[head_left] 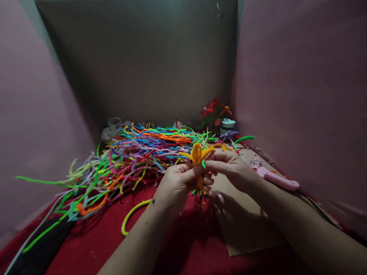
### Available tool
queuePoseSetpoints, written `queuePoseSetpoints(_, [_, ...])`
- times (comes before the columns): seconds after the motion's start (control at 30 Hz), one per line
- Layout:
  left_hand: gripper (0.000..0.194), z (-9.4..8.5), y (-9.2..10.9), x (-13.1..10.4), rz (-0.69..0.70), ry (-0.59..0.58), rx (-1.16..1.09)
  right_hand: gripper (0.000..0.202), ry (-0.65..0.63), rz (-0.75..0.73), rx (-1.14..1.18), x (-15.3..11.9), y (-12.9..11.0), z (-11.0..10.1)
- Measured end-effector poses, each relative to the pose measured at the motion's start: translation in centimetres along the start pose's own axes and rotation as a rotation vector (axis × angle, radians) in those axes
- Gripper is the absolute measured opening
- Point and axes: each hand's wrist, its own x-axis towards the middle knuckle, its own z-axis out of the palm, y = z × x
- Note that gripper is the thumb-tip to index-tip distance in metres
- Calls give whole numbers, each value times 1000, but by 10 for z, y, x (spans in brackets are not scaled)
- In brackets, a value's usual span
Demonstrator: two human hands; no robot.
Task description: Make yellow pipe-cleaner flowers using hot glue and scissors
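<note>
An orange pipe-cleaner flower (197, 153) with looped petals stands upright between my hands, near the middle of the view. My left hand (177, 185) is closed round its lower part, thumb and fingers pinched together below the petals. From the right, my right hand (233, 170) pinches at the tip of the flower's right petal. A small bit of green shows between the two hands. Orange ends stick out beneath my left fingers. Some of my right fingertips are hidden behind the flower and my left hand.
A large heap of coloured pipe cleaners (149, 147) lies at left and centre. Cardboard (243, 225) lies on the red cloth (100, 244). A pink glue gun (278, 180) with a black cable rests at right. Behind are a purple flower (229, 136), a lidded jar (228, 123) and red flowers (207, 110).
</note>
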Motion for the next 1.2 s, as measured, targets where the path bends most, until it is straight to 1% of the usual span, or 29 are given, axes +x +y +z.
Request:
queuePoseSetpoints(0.1, [22, 0, 0, 0, 10, -3, 15, 16, 1, 23, 12, 0, 4, 0])
queuePoseSetpoints(0.2, [21, -2, 0, 0, 6, -25, 10, 21, -4, 24, 8, 1, 7, -2])
queuePoseSetpoints(0.33, [21, -4, -2, 1, 2, -39, 33, 22, 21, 25, 15, 1, 9, 0])
queuePoseSetpoints(0.5, [20, -5, -3, 2, -1, -47, 90, 22, -24, 72, 147, 1, 10, 4])
queuePoseSetpoints(0.57, [19, -6, -3, 2, -6, -57, 107, 22, -26, 83, 160, 2, 9, 5])
queuePoseSetpoints(0.73, [19, -5, -3, 2, -10, -56, 153, 20, 36, 94, 136, 3, 7, 8])
queuePoseSetpoints(0.9, [21, -3, -1, 2, 13, -10, 208, 16, 178, 78, 99, 2, 9, 16])
queuePoseSetpoints(0.97, [21, -4, 0, 2, 21, -8, 212, 17, 198, 85, 119, 1, 10, 18])
queuePoseSetpoints(1.1, [18, -7, -1, 2, 55, -53, 215, 17, 112, 95, 232, 0, 11, 19])
queuePoseSetpoints(1.2, [19, -9, -2, 2, 76, -78, 232, 12, 58, 87, 348, -1, 14, 20])
